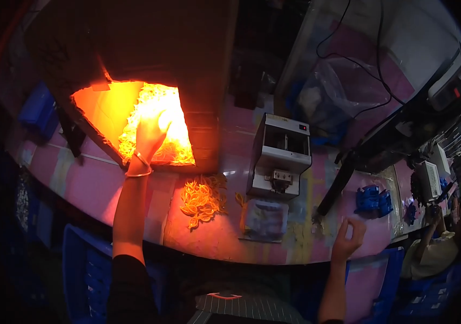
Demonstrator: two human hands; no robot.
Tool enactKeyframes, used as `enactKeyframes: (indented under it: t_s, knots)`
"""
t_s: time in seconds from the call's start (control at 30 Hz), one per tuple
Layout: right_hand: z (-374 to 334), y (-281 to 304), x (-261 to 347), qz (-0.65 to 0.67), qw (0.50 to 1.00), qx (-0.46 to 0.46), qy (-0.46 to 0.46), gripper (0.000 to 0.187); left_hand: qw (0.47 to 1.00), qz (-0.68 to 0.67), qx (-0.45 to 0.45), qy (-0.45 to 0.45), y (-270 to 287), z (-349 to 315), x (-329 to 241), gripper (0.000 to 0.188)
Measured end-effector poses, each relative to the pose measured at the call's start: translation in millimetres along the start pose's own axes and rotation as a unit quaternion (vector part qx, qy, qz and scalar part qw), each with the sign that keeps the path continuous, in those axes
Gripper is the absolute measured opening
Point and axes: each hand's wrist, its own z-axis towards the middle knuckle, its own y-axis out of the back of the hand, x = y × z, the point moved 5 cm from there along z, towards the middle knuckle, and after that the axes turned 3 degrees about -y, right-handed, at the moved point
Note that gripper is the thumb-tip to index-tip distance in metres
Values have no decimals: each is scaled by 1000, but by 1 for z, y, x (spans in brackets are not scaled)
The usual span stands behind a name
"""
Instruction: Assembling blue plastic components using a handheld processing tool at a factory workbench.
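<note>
My left hand (153, 132) reaches through a ragged opening into a large dark box (203, 129), brightly lit inside. It rests at a heap of looped, cord-like pieces (129, 137) that glow orange and yellow. Glare washes out its fingers, so its grip is unclear. A bracelet (140, 166) circles that wrist. Just outside the box lies a loose pile of similar orange loops (201, 202). Over the table's front edge, my right hand (348, 238) is raised with thumb and fingers curled together; whatever they may pinch cannot be made out.
A white and black bench machine (281, 156) stands mid-table, with a flat clear packet (265, 220) before it. Blue plastic parts (373, 201) lie at right, near a dark slanted post (338, 183). Blue crates (82, 270) sit below the edge. Another person (430, 254) works at far right.
</note>
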Motion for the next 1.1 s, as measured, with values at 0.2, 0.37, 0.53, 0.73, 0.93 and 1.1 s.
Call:
enactKeyframes:
  t_s: [0.2,0.37,0.53,0.73,0.93,1.1]
  knots:
    - [178,-136,162,292,938,183,44,16,981,-51,-176,70,31,-75,-18,20]
    - [262,-340,197,-39,938,343,-40,45,967,-70,-224,101,39,-85,-18,19]
    - [222,-445,215,-24,917,357,-179,59,961,-112,-212,135,51,-102,-6,20]
    - [180,-530,175,-159,906,118,-373,51,948,-171,-204,172,51,-107,-5,28]
    - [171,-467,231,-34,899,126,-417,64,942,-176,-193,213,58,-116,11,27]
    - [251,-386,193,51,916,89,-388,97,962,-131,-195,140,49,-98,-2,28]
